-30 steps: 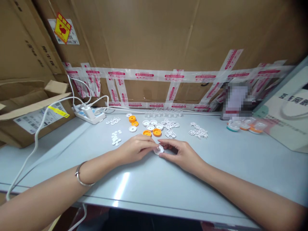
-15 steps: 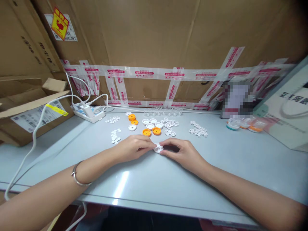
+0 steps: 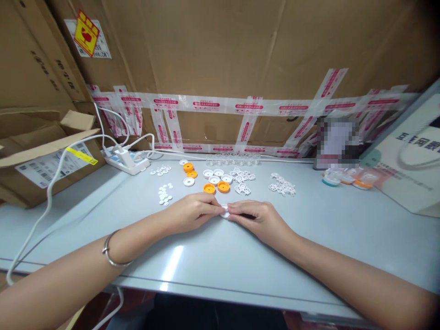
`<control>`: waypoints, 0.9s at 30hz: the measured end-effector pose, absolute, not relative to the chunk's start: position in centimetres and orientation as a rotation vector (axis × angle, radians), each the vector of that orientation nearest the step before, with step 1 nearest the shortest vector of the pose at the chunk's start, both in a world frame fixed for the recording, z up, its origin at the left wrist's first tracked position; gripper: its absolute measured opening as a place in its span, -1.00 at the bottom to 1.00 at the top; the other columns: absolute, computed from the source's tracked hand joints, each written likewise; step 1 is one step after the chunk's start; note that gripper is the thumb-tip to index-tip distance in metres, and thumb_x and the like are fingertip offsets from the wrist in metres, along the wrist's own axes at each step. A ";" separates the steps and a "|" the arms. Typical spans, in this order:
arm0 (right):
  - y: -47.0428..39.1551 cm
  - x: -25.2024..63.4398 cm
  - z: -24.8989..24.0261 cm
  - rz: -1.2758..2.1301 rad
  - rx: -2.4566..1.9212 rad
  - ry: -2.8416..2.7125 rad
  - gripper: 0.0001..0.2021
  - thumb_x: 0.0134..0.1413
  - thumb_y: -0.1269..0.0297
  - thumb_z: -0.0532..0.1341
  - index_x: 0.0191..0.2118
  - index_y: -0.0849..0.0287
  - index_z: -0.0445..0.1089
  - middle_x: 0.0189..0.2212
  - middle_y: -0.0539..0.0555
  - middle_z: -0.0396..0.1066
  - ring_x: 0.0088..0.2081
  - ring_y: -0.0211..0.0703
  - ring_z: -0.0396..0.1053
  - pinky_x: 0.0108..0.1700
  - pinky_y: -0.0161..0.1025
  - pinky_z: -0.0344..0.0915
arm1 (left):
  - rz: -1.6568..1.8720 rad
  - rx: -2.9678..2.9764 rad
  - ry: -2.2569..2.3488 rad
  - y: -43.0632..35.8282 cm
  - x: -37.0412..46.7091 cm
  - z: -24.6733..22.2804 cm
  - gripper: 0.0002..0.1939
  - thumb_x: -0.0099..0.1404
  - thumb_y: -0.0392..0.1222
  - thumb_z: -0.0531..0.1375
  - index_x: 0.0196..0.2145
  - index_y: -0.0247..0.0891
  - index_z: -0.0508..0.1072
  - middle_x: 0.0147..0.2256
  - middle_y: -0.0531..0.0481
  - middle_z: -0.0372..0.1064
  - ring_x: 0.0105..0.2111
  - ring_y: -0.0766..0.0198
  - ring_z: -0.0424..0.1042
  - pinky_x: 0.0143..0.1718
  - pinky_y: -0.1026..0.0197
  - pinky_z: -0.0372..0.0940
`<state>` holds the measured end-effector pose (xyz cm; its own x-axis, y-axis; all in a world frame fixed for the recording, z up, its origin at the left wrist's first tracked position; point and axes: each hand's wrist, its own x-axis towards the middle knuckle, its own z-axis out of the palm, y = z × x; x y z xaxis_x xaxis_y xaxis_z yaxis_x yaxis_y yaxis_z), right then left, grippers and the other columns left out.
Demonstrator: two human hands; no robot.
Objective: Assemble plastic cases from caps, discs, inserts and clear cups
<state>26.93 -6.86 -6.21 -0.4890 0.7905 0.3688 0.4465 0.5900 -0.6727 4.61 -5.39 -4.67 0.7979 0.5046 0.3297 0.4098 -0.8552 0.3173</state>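
My left hand (image 3: 192,212) and my right hand (image 3: 258,218) meet at the middle of the grey table (image 3: 220,256), fingertips pinched together on a small white plastic cap (image 3: 225,211) that is mostly hidden between them. Just beyond the hands lie orange caps (image 3: 216,187) and white caps (image 3: 217,175). Two heaps of white lattice-like inserts (image 3: 242,179) (image 3: 282,187) lie further right. Small white discs (image 3: 164,195) sit in a cluster to the left. A metal bangle (image 3: 110,252) circles my left wrist.
Taped cardboard (image 3: 240,68) walls the back. A white power strip (image 3: 125,161) with a cable running off the left edge sits at the back left beside an open cardboard box (image 3: 41,160). Coloured lidded tubs (image 3: 347,178) and a printed bag (image 3: 409,160) stand at the right.
My fingertips have closed tighter over the white cap, which shows less now than a second ago. The hands stay in the same spot on the table.
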 end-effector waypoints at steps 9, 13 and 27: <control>-7.1 26.7 -5.8 0.352 -0.901 -2.360 -0.79 0.14 0.33 0.12 -0.22 0.10 0.51 -0.20 0.12 0.50 -0.13 -0.11 0.44 -0.06 -0.17 0.38 | 0.479 2.904 0.719 -5.8 4.7 -4.8 -0.69 0.34 -0.33 -0.03 -0.06 -0.25 0.43 -0.20 -0.13 0.41 -0.21 0.24 0.41 -0.17 0.24 0.32; -7.1 26.7 -5.9 0.354 -0.908 -2.345 -0.81 0.13 0.33 0.14 -0.22 0.08 0.51 -0.20 0.09 0.51 -0.15 -0.13 0.45 -0.07 -0.18 0.39 | 0.470 2.902 0.747 -5.7 4.7 -4.8 -0.68 0.34 -0.32 -0.04 -0.05 -0.25 0.42 -0.18 -0.12 0.42 -0.20 0.23 0.42 -0.16 0.23 0.32; -7.0 26.9 -6.1 0.489 -0.996 -2.223 -0.80 0.08 0.33 0.21 -0.15 0.06 0.48 -0.19 -0.02 0.52 -0.17 -0.19 0.47 -0.07 -0.29 0.39 | 0.528 2.859 0.707 -5.7 4.7 -4.7 -0.67 0.36 -0.32 -0.06 -0.05 -0.27 0.41 -0.20 -0.13 0.42 -0.19 0.26 0.41 -0.15 0.25 0.31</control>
